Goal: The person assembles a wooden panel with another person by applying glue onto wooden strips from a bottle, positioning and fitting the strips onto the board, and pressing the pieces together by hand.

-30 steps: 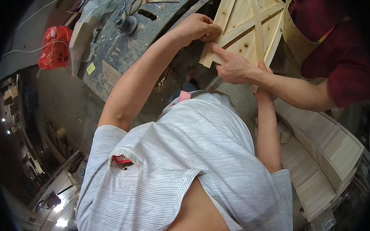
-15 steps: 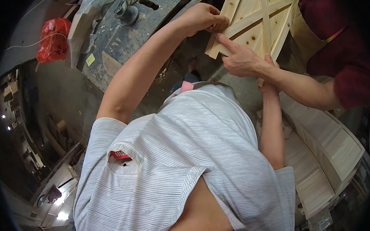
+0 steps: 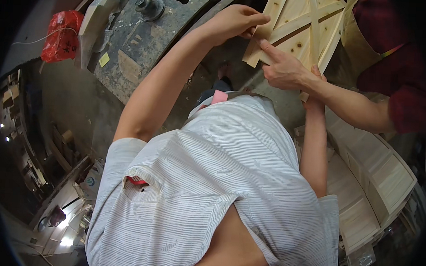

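A pale wooden panel (image 3: 297,50) with frame strips and crossed diagonal braces is held tilted at the upper right. My left hand (image 3: 236,25) is at its left edge, fingers pinched together by the side strip; what they hold, if anything, is too small to make out. My right hand (image 3: 314,100) grips the panel's lower right edge, its thumb showing on top and the rest partly hidden behind another person's forearm. That person's hand (image 3: 287,69) lies at the lower left corner of the panel, index finger stretched onto the strip there.
The other person, in a dark red sleeve (image 3: 411,106) and pale apron, stands at the right. A stained workbench (image 3: 140,46) at upper left bears a grey metal tool (image 3: 149,9). A red plastic bag (image 3: 62,36) is farther left. Pale wooden panelled pieces (image 3: 372,183) stand at lower right.
The panel and all hands sit slightly lower and farther right in the picture, along with the surroundings. My left fingers have shifted a little, one reaching out more over the strip.
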`<state>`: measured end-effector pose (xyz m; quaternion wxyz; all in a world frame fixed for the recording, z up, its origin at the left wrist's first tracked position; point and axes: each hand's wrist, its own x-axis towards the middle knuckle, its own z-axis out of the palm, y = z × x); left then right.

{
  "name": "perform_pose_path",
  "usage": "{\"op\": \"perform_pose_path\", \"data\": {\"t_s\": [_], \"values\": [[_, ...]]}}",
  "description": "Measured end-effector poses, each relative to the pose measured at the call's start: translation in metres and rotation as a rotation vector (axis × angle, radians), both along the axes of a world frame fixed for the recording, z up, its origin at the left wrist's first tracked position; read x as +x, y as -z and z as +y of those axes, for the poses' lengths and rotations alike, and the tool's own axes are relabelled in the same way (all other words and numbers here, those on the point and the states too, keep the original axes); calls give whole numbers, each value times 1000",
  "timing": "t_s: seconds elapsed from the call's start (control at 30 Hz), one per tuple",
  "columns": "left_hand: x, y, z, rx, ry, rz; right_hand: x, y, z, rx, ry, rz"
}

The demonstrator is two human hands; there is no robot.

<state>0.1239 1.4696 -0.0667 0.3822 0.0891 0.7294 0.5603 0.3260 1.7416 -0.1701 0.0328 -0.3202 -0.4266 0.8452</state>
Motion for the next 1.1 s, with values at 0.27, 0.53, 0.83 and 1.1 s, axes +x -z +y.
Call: {"op": "perform_pose_path", "data": {"t_s": [0.27, 0.53, 0.83, 1.1], "values": [[103, 10, -78, 238, -38, 135, 4, 10, 6, 39, -30, -33], [124, 28, -55, 206, -95, 554, 2, -7, 3, -53, -72, -14], [129, 36, -56, 274, -227, 587, 2, -24, -6, -37, -108, -12], [132, 43, -56, 276, -260, 630, -33, -5, -42, -123, -199, -10]]}}
